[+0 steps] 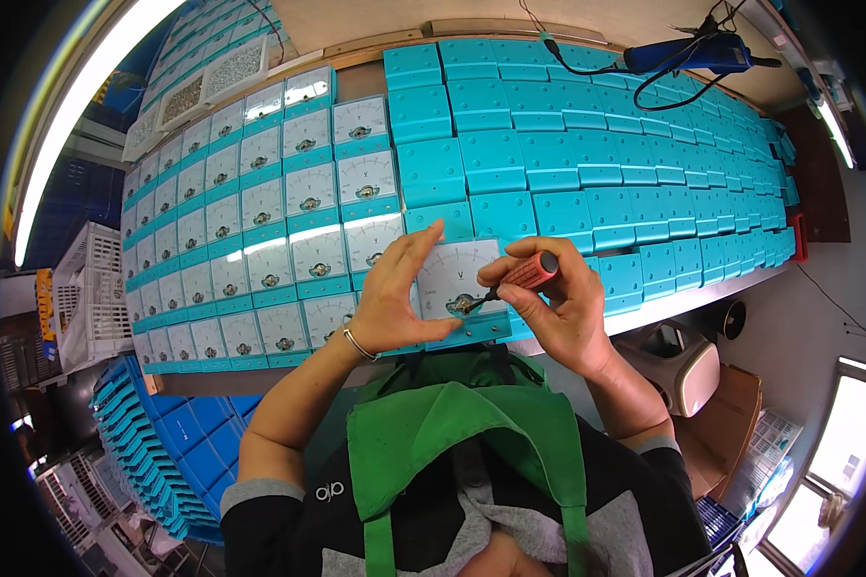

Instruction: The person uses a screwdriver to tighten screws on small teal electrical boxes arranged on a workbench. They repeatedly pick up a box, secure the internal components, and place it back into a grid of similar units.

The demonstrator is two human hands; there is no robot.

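Note:
A panel meter (458, 267) with a white scale face and a turquoise base lies before me at the table's front edge. My left hand (392, 300) grips it from the left, fingers along the upper side and thumb at the lower part. In my right hand (573, 306) is a screwdriver (529, 273) with a red handle and black end, held between thumb and fingers. It slants down to the left, its tip at the small mechanism (464, 306) below the meter's scale. Whether the tip sits in a screw is too small to tell.
Rows of open-faced meters (269, 202) cover the table's left side. Turquoise covers (568, 154) fill the right. A blue power tool (688, 56) with a looped black cord hangs at the back. White trays (235, 69) of small parts stand back left; blue crates (194, 428) sit below.

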